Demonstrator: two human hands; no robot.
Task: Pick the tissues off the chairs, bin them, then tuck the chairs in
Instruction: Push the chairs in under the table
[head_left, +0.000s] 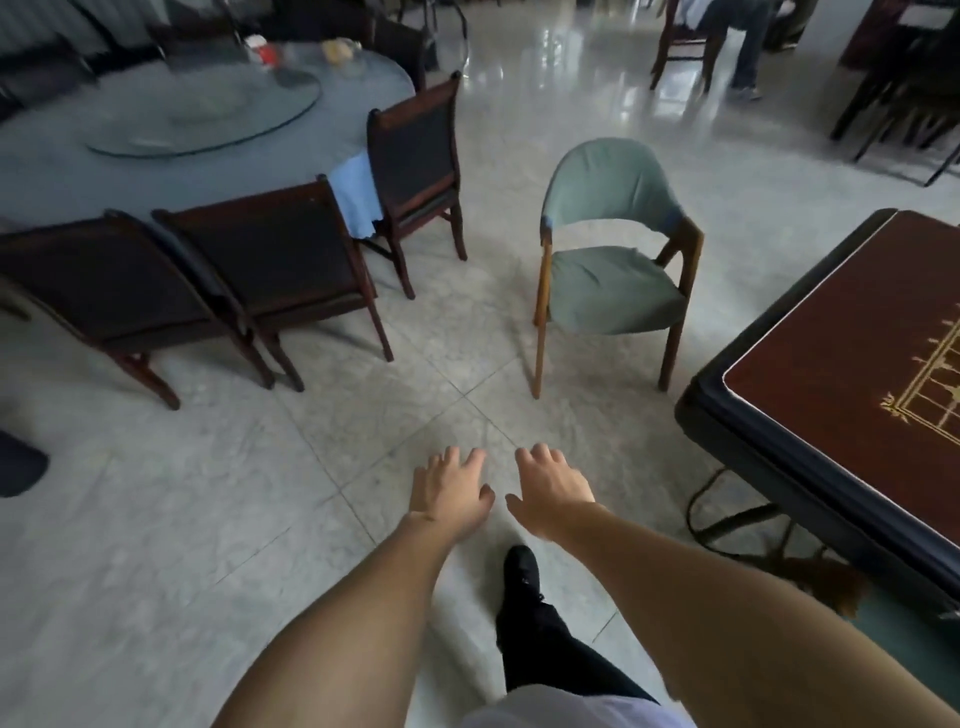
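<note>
Presently, item by item, as seen from beside the person:

Left hand (451, 488): held out low over the tiled floor (208, 519), palm down, fingers (449, 457) loosely spread, holding nothing.

Right hand (550, 488): just beside the left, also palm down, fingers relaxed and empty.

Green chair (613, 244): at 12 o'clock from the hands, standing alone on the floor, well apart from both tables. Curved back and seat under a green cover, wooden legs. No tissue can be made out on its seat.

Dark wooden chairs: three at 10 to 11 o'clock. The first dark chair (104, 291) and second dark chair (270, 260) stand side by side, backs toward the viewer, close to the round table (62, 171); the third dark chair (415, 156) is further round, at the rim. Their seats are hidden.

Round table: pale cloth, glass turntable (208, 109) on the tabletop, small blurred items beyond it.

Square table (841, 364): at 2 o'clock, dark red top with gold line pattern, black edge.

Person's foot (521, 571): black shoe, below the hands at 6 o'clock.

Seated person's legs (743, 47): far off at 1 o'clock.
</note>
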